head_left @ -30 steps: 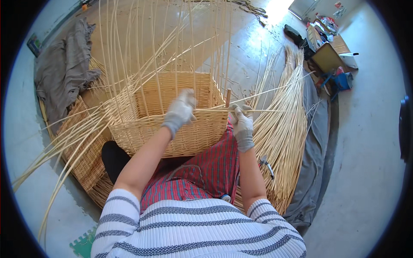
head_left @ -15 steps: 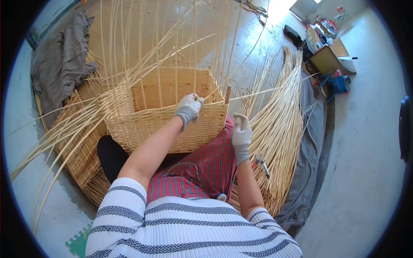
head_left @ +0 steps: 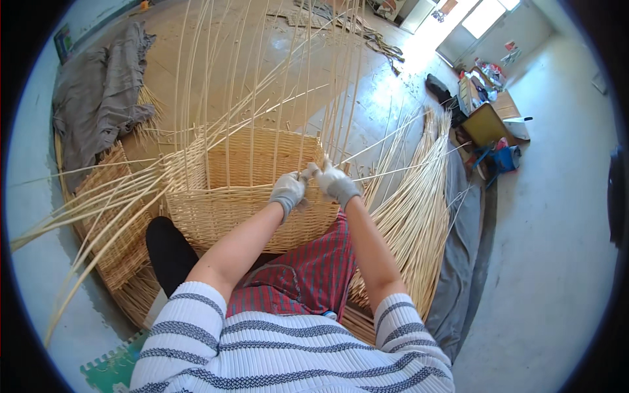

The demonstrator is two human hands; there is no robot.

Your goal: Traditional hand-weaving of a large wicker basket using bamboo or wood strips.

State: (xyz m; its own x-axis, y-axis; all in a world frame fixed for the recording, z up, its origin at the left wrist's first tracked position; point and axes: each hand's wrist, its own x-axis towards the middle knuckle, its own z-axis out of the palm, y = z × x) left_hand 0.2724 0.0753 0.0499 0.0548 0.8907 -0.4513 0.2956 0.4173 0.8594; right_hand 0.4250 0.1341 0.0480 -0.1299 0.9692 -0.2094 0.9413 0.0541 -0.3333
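A half-woven wicker basket (head_left: 249, 219) rests against my lap, with tall upright rods (head_left: 278, 118) rising from its sides. My left hand (head_left: 289, 190), in a white glove with a grey cuff, is closed on a wicker strand at the near rim. Close beside it, my right hand (head_left: 335, 182), gloved alike, pinches the weaving strand near the basket's right corner. The fingertips of both hands almost meet, and the exact grip is partly hidden by the gloves. Long loose strands (head_left: 98, 203) fan out from the basket's left corner.
To the right, a large bundle of wicker rods (head_left: 413, 216) lies on grey cloth (head_left: 462, 262). Another woven piece (head_left: 118, 229) leans at the left, below a draped grey cloth (head_left: 101, 85). A blue container (head_left: 506, 159) stands by cluttered boxes at the far right.
My right hand has come up from beside the rod bundle to the basket's rim, next to my left hand. The left hand stays at the rim. The view has shifted slightly.
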